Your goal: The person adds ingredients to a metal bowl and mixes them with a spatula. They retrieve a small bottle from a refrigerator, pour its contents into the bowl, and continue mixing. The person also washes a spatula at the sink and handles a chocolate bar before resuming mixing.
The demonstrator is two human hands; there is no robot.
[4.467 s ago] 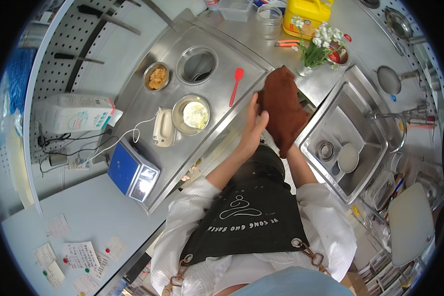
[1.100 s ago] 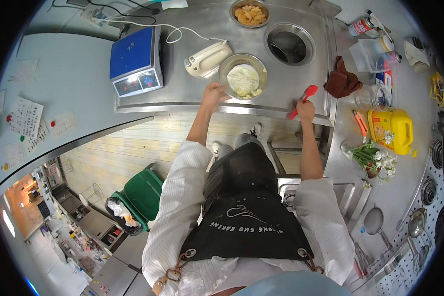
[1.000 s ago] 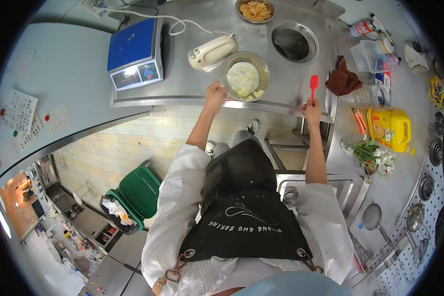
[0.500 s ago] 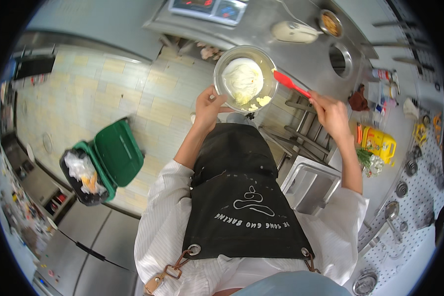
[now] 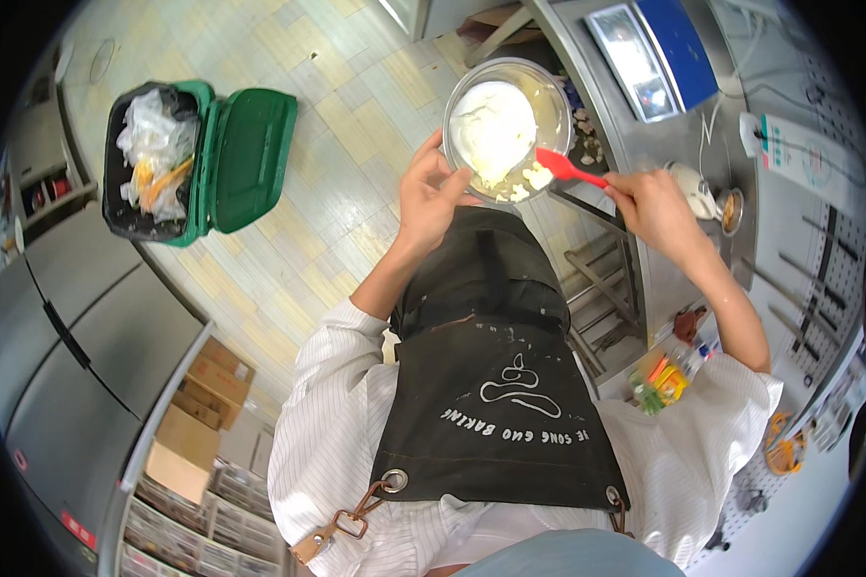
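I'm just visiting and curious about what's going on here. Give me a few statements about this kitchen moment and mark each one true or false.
1. The left hand holds a metal bowl by its rim. True.
2. The bowl is empty. False: it holds a white creamy mass.
3. The right hand holds a red spatula whose blade is in the bowl. True.
4. The green bin on the floor has its lid closed. False: the lid is swung open and rubbish shows inside.
5. The bowl rests on the steel counter. False: it is held up in the air, over the floor beside the counter.
6. The person wears a dark apron. True.
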